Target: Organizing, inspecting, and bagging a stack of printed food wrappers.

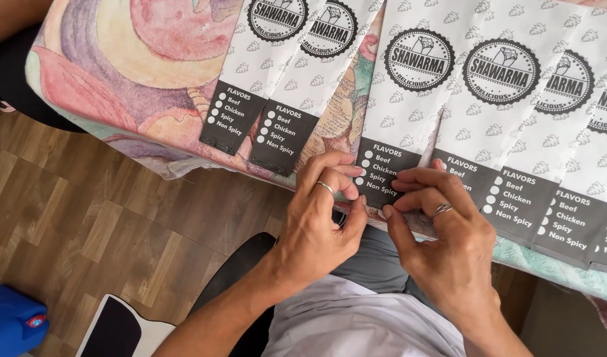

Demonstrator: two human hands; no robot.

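Head view, looking straight down over the near edge of the bench (79, 99), which is covered by a cloth (138, 59) printed in pink, purple and yellow swirls.

A row of long white paper bags lies across the cloth, their dark printed ends pointing toward the person and overhanging the edge. Two sit at the left (264, 79); the rest overlap one another like shingles toward the right (548, 132).

Both hands are on one bag (409, 99) near the middle of the row, at its dark bottom end.
- Left hand (317, 225): ring on one finger; fingers curled over the left corner of the dark end, thumb tucked beneath. Grip closed, pinching the bag's edge.
- Right hand (445, 238): ring also worn; fingertips pressed on the lower right part of the same dark end, thumb underneath. Grip closed on the same bag edge.
- Thumbs nearly meet below the bag's end.

Below the hands: the person's lap in grey clothing (363, 324), a dark seat edge just left of it.

Wood-plank floor (85, 225) on the left. A blue object (12, 324) at the bottom left corner; a flat black and white item (118, 327) beside it.
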